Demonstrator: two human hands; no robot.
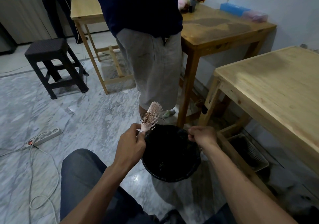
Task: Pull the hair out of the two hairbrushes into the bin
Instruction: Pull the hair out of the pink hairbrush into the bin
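Marble floor below, I hold the pink hairbrush (152,115) by its handle in my left hand (132,141) over the bin (171,153), right hand (202,134) pinching loose strands that I judge could drift past the rim.

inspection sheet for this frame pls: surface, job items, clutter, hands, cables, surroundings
Surface: marble floor; wooden table at right, top bare.
Job's things: pink hairbrush with hair clump in its bristles, above black-lined bin. Second brush: nothing seen.
Clutter: basket under the table.
Hands: left hand grips the brush handle; right hand pinches over the bin, strands too fine to confirm.
Cables: power strip and loose cords on the floor.
Surroundings: standing person, dark stool, far table.
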